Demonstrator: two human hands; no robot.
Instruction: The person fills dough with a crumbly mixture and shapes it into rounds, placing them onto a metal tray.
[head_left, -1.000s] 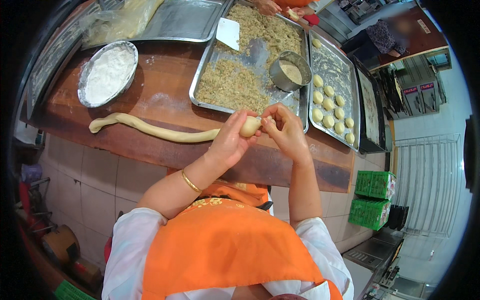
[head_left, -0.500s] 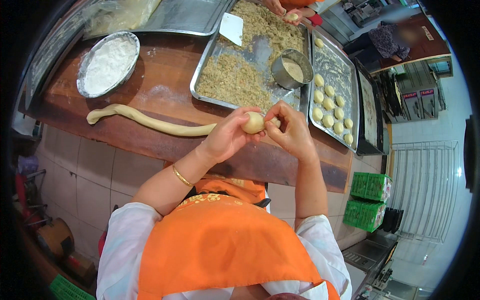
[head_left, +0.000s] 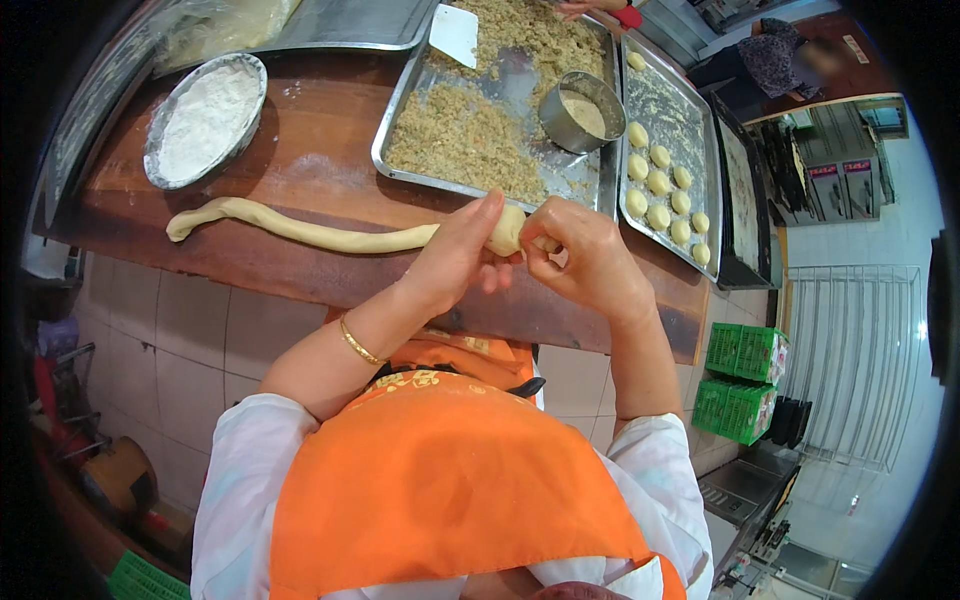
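Observation:
Between my hands, above the front of the wooden table, is a round pale dough ball (head_left: 507, 232). My left hand (head_left: 462, 248) is closed around its left side. The curled thumb and fingers of my right hand (head_left: 583, 250) pinch a small bit of dough at its right side. A long rope of dough (head_left: 310, 233) lies on the table, its right end passing behind my left hand. Just beyond my hands, a metal tray (head_left: 420, 180) bears crumbly filling (head_left: 460, 140), a white scraper (head_left: 454, 36) and a round metal tin (head_left: 583, 112) with tan crumbs or powder inside.
A bowl of white flour (head_left: 205, 122) stands at the table's left. To the right, a floured tray (head_left: 668, 115) carries several dough balls (head_left: 658, 182), with a dark tray (head_left: 745, 200) beside it. Another person's hand (head_left: 580, 8) shows at the far edge. Green crates (head_left: 735, 410) stand at right.
My right hand has turned and curled more at the dough ball, and the left has closed further over it. The other person's hands have mostly left the top edge. The view has shifted slightly.

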